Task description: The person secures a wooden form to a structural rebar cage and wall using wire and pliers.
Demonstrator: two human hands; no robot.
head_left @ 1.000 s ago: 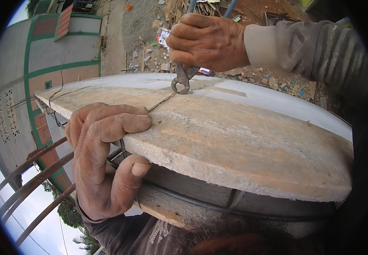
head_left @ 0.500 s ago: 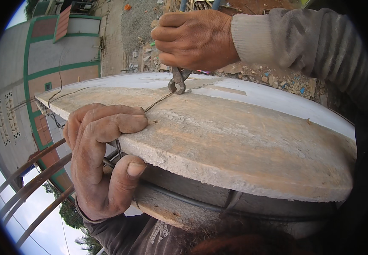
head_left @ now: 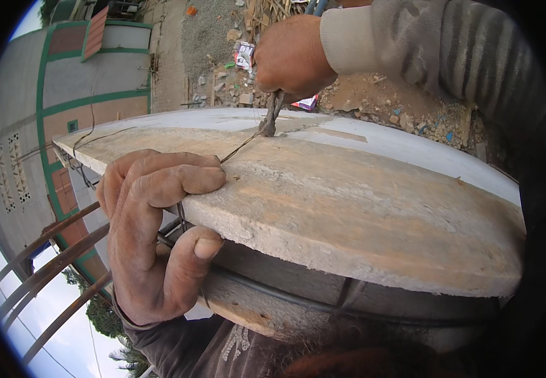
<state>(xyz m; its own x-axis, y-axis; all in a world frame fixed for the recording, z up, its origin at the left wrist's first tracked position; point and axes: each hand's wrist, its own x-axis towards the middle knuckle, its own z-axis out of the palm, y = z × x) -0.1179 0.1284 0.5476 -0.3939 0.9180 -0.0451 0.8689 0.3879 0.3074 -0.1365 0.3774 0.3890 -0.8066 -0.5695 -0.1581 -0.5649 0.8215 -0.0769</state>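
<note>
My left hand (head_left: 153,233) is wrapped over the edge of a worn, cement-stained wooden board (head_left: 348,214), fingers on its top face and thumb at the lower edge. In my right hand (head_left: 292,57) is a pair of pincers (head_left: 270,120), its handles inside the closed fist. Their jaws meet the end of a thin tie wire (head_left: 241,148), which runs across the board to my left fingertips. More wire (head_left: 181,215) passes down behind the board edge between left fingers and thumb. Below lies a dark rebar (head_left: 267,293) with a crossing bar.
A white panel (head_left: 411,154) stretches along the board's far side. Rusty bars (head_left: 52,268) stick out at the left. Loose wire (head_left: 81,170) hangs at the board's left end. Rubble (head_left: 405,116) covers the ground below; a building with green trim (head_left: 96,66) stands left.
My right fist has turned and shifted slightly right and down, tilting the pincers with it. The left hand has moved slightly right, still on the board.
</note>
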